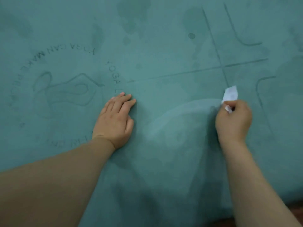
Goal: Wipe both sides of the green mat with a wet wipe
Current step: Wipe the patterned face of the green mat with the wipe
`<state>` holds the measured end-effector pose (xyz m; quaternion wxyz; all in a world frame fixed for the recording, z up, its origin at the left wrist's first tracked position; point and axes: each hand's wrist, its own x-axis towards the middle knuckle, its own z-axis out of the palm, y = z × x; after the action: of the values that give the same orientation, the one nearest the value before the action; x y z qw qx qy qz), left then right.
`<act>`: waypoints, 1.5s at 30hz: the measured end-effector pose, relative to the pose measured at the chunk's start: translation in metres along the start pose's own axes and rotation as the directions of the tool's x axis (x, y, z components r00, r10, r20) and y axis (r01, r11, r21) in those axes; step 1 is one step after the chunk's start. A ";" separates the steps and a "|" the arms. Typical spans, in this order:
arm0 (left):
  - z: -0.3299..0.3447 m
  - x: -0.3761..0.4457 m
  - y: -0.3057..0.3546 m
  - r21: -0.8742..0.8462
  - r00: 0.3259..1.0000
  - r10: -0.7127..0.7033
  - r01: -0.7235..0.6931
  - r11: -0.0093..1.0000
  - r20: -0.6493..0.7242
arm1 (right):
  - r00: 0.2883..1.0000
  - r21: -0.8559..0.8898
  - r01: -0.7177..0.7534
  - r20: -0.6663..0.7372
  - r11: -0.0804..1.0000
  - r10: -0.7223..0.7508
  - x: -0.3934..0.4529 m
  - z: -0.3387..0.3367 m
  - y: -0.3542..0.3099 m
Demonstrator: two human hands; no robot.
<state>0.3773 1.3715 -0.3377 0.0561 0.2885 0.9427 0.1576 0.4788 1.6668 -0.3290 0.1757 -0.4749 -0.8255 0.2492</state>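
While the left hand (114, 122) lies flat, fingers straight, at frame centre-left on the green mat (164, 46), the right hand (232, 123) pinches the wet wipe (230, 94) at centre-right; unwiped mat stretches toward the frame's top.

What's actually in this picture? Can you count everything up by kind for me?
Hands: 2, the left hand flat on the mat, the right hand gripping the wipe
Green mats: 1
White wet wipes: 1
Total: 4
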 end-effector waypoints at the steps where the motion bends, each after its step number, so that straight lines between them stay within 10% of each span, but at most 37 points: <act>1: -0.001 0.001 0.001 0.004 1.000 -0.008 0.008 1.000 0.014 | 0.999 0.034 -0.014 0.037 0.999 0.012 -0.021 0.008 -0.008; 3: -0.004 -0.001 0.005 0.007 0.999 -0.036 0.035 0.999 0.040 | 0.894 0.149 0.307 0.292 0.940 -0.339 -0.089 0.024 -0.039; 6: -0.001 -0.039 0.023 0.008 0.973 -0.228 0.228 0.974 0.041 | 0.312 0.401 0.722 0.539 0.564 -0.783 -0.154 0.011 -0.062; 7: 0.003 -0.065 0.033 0.018 0.957 -0.287 0.287 0.958 0.030 | 0.276 0.420 0.737 0.529 0.530 -0.803 -0.141 0.003 -0.057; 11: 0.011 -0.159 0.068 0.046 0.958 -0.284 0.282 0.958 0.046 | 0.893 -0.088 0.330 0.353 0.940 -0.280 -0.033 -0.031 0.010; 13: 0.012 -0.162 0.066 0.059 0.955 -0.296 0.294 0.954 0.024 | 0.990 -0.151 0.021 0.139 0.988 0.000 -0.006 -0.040 0.034; 15: 0.016 -0.158 0.065 0.058 0.953 -0.304 0.303 0.951 0.002 | 0.997 -0.134 -0.039 0.062 0.990 0.047 -0.027 -0.026 0.021; 17: 0.018 -0.159 0.064 0.052 0.955 -0.298 0.298 0.953 -0.008 | 0.971 0.035 0.225 0.077 0.974 -0.227 -0.078 0.001 -0.009; 20: 0.024 -0.160 0.060 0.086 0.961 -0.274 0.275 0.957 -0.029 | 0.569 0.279 0.694 0.353 0.664 -0.743 -0.183 0.023 -0.047; 22: 0.025 -0.161 0.059 0.093 0.963 -0.269 0.270 0.958 -0.022 | 0.359 0.402 0.742 0.438 0.537 -0.824 -0.200 0.020 -0.048; 25: 0.023 -0.159 0.061 0.099 0.957 -0.289 0.289 0.952 -0.018 | 0.617 0.206 0.676 0.367 0.707 -0.696 -0.124 0.002 -0.013; 28: 0.022 -0.160 0.063 0.105 0.956 -0.291 0.292 0.951 -0.023 | 0.979 -0.096 0.190 0.094 0.977 -0.181 -0.028 -0.033 0.036; 30: 0.022 -0.160 0.062 0.118 0.956 -0.293 0.294 0.949 -0.023 | 0.998 -0.101 -0.057 -0.032 0.993 0.054 -0.028 -0.035 0.036; 32: 0.022 -0.160 0.063 0.125 0.957 -0.291 0.290 0.949 -0.016 | 0.986 -0.015 0.145 0.089 0.989 -0.143 -0.084 -0.017 0.013; 35: 0.022 -0.159 0.063 0.114 0.957 -0.289 0.289 0.950 -0.018 | 0.567 0.262 0.637 0.478 0.725 -0.671 -0.195 0.001 -0.031; 37: 0.023 -0.159 0.062 0.110 0.960 -0.278 0.280 0.954 -0.025 | 0.346 0.387 0.710 0.535 0.588 -0.771 -0.204 0.002 -0.035; 40: 0.024 -0.160 0.061 0.109 0.962 -0.273 0.274 0.956 -0.023 | 0.598 0.195 0.682 0.406 0.705 -0.691 -0.121 -0.010 -0.003; 43: 0.024 -0.160 0.060 0.105 0.963 -0.269 0.270 0.957 -0.022 | 0.977 -0.155 0.192 0.122 0.969 -0.174 -0.039 -0.046 0.045; 45: 0.024 -0.160 0.060 0.100 0.963 -0.268 0.269 0.958 -0.022 | 0.997 -0.155 -0.076 -0.025 0.985 0.073 -0.037 -0.051 0.049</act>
<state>0.5461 1.3356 -0.3384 0.0582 0.1595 0.9802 0.1016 0.5581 1.6677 -0.3184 0.1365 -0.5203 -0.8223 0.1857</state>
